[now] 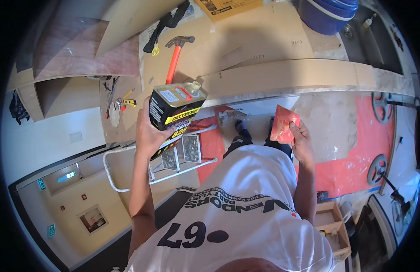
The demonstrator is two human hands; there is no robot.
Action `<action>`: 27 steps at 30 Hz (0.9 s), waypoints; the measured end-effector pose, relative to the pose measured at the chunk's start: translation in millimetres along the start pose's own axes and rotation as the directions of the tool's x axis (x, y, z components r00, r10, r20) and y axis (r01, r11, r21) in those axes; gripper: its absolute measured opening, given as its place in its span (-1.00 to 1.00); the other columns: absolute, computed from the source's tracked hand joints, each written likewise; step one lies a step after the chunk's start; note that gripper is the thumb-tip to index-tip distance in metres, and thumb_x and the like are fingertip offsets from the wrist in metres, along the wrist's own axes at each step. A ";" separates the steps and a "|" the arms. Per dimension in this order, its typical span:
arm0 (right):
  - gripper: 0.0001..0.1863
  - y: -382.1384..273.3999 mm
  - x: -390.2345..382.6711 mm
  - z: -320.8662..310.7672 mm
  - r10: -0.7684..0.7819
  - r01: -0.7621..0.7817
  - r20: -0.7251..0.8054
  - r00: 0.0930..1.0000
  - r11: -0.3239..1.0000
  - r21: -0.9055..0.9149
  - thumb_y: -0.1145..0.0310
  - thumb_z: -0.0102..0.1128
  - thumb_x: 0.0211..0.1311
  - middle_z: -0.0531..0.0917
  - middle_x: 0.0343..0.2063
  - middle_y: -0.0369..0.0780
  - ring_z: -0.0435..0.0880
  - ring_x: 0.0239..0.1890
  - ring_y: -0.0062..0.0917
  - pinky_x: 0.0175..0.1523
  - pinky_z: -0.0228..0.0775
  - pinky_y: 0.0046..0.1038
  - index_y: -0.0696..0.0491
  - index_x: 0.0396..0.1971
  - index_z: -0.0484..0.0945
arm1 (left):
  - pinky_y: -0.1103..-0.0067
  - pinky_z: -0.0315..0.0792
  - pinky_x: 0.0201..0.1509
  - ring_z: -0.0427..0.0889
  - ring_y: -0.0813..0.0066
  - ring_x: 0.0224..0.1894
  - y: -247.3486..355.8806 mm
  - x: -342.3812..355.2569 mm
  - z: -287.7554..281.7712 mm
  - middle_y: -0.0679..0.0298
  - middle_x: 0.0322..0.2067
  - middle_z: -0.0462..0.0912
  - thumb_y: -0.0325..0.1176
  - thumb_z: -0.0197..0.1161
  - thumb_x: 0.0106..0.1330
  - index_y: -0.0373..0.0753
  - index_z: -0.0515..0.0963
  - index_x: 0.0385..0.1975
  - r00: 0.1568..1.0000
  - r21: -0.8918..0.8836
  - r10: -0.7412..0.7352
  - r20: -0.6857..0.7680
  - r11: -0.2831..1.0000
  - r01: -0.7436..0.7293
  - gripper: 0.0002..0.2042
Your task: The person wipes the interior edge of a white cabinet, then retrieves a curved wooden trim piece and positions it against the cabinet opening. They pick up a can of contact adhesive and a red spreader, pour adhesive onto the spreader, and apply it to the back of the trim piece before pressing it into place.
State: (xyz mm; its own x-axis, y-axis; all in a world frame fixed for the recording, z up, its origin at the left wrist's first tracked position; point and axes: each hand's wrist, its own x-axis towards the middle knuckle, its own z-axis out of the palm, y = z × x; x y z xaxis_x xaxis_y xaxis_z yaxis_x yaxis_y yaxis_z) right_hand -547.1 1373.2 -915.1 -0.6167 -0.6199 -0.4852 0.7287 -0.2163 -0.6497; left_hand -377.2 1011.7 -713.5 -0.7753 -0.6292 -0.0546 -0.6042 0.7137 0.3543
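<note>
My left hand point(148, 133) is wrapped round a rectangular black and yellow adhesive can point(173, 106), held tilted above the floor by the bench edge. The can's top faces up, with a red carry handle and a short, pale spout at one corner. In my right hand point(301, 141), thumb and fingers pinch a small red square of thin sheet point(281, 126), with pale smears on its face. The can and the red piece are apart, one on each side of my body.
A bench covered with brown cardboard point(273, 41) spans the far side. On it lie a claw hammer point(174, 59), yellow scissors point(155, 49) and a blue bucket point(325, 18) beside a sink point(373, 38). A metal stepladder point(162, 167) stands left, and red sheeting point(330, 174) covers the floor.
</note>
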 end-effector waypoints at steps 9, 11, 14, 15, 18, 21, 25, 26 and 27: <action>-0.71 -3.4 17.3 18.0 -0.045 0.050 0.030 0.999 0.985 -0.167 0.30 0.03 0.54 0.67 -0.17 -0.29 0.68 -0.24 -0.61 -0.20 0.66 -0.46 0.12 0.06 0.57 | 0.30 0.43 0.23 0.56 0.05 0.13 -6.3 8.0 4.4 0.01 0.03 0.55 -0.44 0.65 -0.23 -0.13 0.25 0.37 0.998 -0.012 0.043 0.037 0.999 -0.042 0.01; -0.72 -6.0 20.6 20.7 -0.019 0.022 0.026 0.999 0.991 -0.135 0.30 0.04 0.54 0.67 -0.18 -0.29 0.68 -0.25 -0.60 -0.21 0.66 -0.45 0.12 0.06 0.57 | 0.31 0.44 0.22 0.57 0.06 0.11 -3.8 9.0 2.5 0.03 0.02 0.55 -0.44 0.65 -0.23 -0.13 0.25 0.36 0.999 0.001 0.002 0.047 1.000 -0.002 0.01; -0.71 -3.2 25.8 22.6 -0.030 0.034 0.039 0.999 0.993 -0.110 0.28 0.04 0.53 0.69 -0.20 -0.28 0.69 -0.26 -0.58 -0.23 0.66 -0.45 0.12 0.06 0.57 | 0.31 0.45 0.22 0.57 0.06 0.11 -6.1 8.6 6.1 0.03 0.02 0.55 -0.45 0.64 -0.23 -0.13 0.25 0.36 0.999 -0.017 -0.013 0.045 1.000 0.014 0.00; -0.71 -3.1 26.3 21.5 -0.030 0.033 0.031 0.999 0.994 -0.106 0.27 0.05 0.53 0.69 -0.21 -0.27 0.70 -0.27 -0.58 -0.23 0.67 -0.45 0.12 0.05 0.57 | 0.31 0.45 0.22 0.57 0.05 0.12 -8.8 8.5 7.4 0.03 0.04 0.55 -0.45 0.63 -0.21 -0.13 0.25 0.35 1.000 -0.012 0.006 0.028 1.000 -0.005 -0.01; -0.70 -5.8 26.9 24.0 -0.036 0.037 0.010 0.999 0.994 -0.104 0.26 0.07 0.52 0.70 -0.21 -0.25 0.71 -0.28 -0.56 -0.23 0.67 -0.44 0.13 0.06 0.57 | 0.32 0.44 0.25 0.56 0.06 0.15 -11.9 9.7 8.7 0.02 0.07 0.54 -0.47 0.62 -0.22 -0.14 0.27 0.34 0.998 -0.079 -0.031 0.051 0.996 0.035 -0.03; -0.69 -15.4 25.7 31.6 -0.026 0.028 0.019 0.999 0.994 -0.107 0.26 0.09 0.51 0.70 -0.19 -0.25 0.71 -0.25 -0.57 -0.18 0.65 -0.44 0.15 0.07 0.56 | 0.33 0.43 0.26 0.55 0.08 0.17 -12.8 10.5 10.0 0.03 0.08 0.54 -0.48 0.62 -0.22 -0.14 0.28 0.33 0.998 -0.118 -0.020 0.060 0.993 0.027 -0.04; -0.66 -19.0 31.5 41.0 -0.075 0.080 0.054 0.996 0.992 -0.093 0.28 0.12 0.50 0.70 -0.14 -0.26 0.68 -0.17 -0.62 -0.09 0.61 -0.49 0.19 0.10 0.54 | 0.33 0.43 0.27 0.55 0.10 0.18 -8.6 12.0 8.3 0.03 0.09 0.54 -0.50 0.62 -0.22 -0.14 0.28 0.34 0.998 -0.077 -0.006 0.062 0.997 0.011 -0.03; -0.66 -20.9 32.5 43.7 -0.083 0.090 0.073 0.994 0.992 -0.091 0.28 0.13 0.50 0.70 -0.14 -0.27 0.67 -0.16 -0.64 -0.07 0.60 -0.50 0.20 0.10 0.54 | 0.33 0.43 0.27 0.55 0.10 0.19 -7.6 12.0 7.7 0.03 0.09 0.54 -0.50 0.62 -0.22 -0.14 0.28 0.34 0.998 -0.069 0.001 0.061 0.998 0.003 -0.03; -0.65 -24.4 32.7 46.4 -0.092 0.100 0.091 0.992 0.991 -0.089 0.29 0.14 0.49 0.70 -0.13 -0.27 0.67 -0.15 -0.65 -0.05 0.59 -0.51 0.20 0.11 0.54 | 0.33 0.43 0.27 0.55 0.10 0.19 -3.8 11.6 6.3 0.03 0.10 0.54 -0.50 0.63 -0.23 -0.14 0.27 0.35 0.998 -0.071 0.001 0.069 0.997 0.003 -0.02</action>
State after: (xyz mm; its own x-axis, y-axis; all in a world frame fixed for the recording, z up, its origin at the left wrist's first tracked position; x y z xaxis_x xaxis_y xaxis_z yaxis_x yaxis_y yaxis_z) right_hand -571.3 1323.1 -888.0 -0.6514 -0.6634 -0.3681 0.6339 -0.2093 -0.7446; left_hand -385.1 1003.6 -721.4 -0.7870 -0.6055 -0.1181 -0.5922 0.6879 0.4196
